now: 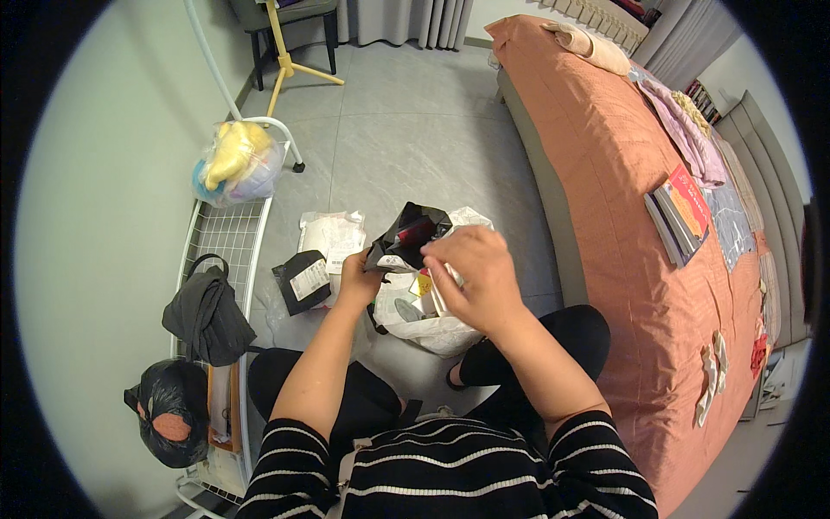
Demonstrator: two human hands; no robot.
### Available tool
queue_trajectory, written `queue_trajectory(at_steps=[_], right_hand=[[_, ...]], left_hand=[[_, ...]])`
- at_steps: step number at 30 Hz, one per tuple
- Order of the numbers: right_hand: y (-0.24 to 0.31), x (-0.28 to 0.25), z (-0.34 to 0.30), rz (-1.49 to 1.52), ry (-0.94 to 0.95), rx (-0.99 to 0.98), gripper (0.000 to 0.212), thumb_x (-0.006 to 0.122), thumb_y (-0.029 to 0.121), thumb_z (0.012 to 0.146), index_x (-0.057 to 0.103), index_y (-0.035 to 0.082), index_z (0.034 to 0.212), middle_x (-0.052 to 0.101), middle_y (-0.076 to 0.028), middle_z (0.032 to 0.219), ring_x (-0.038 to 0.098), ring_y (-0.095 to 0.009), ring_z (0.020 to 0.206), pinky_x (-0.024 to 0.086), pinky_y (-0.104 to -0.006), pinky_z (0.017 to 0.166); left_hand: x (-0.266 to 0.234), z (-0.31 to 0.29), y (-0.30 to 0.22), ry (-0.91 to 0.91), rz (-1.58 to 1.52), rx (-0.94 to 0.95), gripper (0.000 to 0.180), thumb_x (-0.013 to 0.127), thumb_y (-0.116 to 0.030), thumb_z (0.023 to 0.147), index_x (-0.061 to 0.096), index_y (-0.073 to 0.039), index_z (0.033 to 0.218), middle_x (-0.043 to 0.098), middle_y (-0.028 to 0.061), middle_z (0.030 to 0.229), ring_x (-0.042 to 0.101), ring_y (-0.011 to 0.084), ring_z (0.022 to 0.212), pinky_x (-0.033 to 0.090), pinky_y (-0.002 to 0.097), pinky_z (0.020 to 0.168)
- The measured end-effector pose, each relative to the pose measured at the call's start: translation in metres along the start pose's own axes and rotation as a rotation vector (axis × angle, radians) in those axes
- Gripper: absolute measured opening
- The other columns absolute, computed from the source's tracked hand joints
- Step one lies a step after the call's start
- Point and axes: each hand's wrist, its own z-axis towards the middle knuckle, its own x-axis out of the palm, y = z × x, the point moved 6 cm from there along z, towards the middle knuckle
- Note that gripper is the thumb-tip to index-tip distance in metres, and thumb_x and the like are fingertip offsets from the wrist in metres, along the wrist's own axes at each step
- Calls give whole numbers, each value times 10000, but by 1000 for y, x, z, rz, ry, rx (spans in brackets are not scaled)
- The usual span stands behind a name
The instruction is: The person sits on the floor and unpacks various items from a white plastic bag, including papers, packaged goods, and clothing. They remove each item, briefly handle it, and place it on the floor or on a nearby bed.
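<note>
- Floor [406, 104]: smooth grey tiles with thin joints and faint veining.
- Bed [596, 173]: long and low, under a lightly creased orange cloth cover; its near end runs toward the lower rim.
- Wire rack [226, 238]: white metal mesh in a rounded tube frame, partly hidden by bags.
- White bag [432, 336]: crinkled, bulging plastic on the floor, open at the top; the right forearm and hand hide some contents.
- Black bag [393, 246]: thin, glossy, crumpled plastic, mouth gaping, raised over the white bag's far side, between the hands.
- White parcel [333, 233]: wrinkled, flattish, labelled, beyond the left hand.
- Black parcel [300, 281]: folded, angular, with a pale label.
- Right hand [475, 270]: fingers bent at the black bag's right edge; I cannot tell whether they grip.
- Left hand [359, 278]: clamped on the black bag's near-left edge.
- Red item [419, 231]: inside the black bag, its shape unclear.
</note>
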Motion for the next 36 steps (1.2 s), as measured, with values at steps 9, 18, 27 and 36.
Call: queue_trajectory(at_steps=[9, 18, 27, 36], right_hand=[[-39, 34, 11, -644, 461, 78, 148, 651, 168, 721, 729, 75, 805, 395, -154, 1420, 363, -377, 1287, 271, -562, 1051], [-58, 51, -11, -541, 305, -49, 127, 648, 128, 655, 709, 55, 740, 469, -74, 1346, 381, -311, 1269, 252, -600, 1048], [-45, 12, -16, -69, 19, -28, 141, 679, 34, 677, 711, 83, 805, 579, -71, 1217, 473, -304, 1196, 325, -529, 1026], [-118, 39, -48, 1247, -279, 916, 183, 651, 158, 877, 650, 5, 976, 677, -83, 969, 629, -160, 872, 470, -317, 838]], left_hand=[[15, -4, -23, 114, 126, 549, 458, 606, 126, 695, 643, -39, 1121, 669, 159, 1062, 667, 261, 951, 518, 308, 813], [10, 5, -1, 137, 306, 563, 465, 601, 103, 695, 654, -74, 1122, 669, 168, 1029, 666, 287, 912, 522, 327, 792], [7, 10, 3, 276, 209, 329, 317, 620, 70, 721, 669, -52, 1010, 684, 175, 894, 681, 260, 856, 510, 310, 742], [12, 17, 18, 274, 350, 232, 434, 521, 112, 686, 668, -46, 1063, 675, 187, 966, 654, 289, 932, 490, 309, 810]])
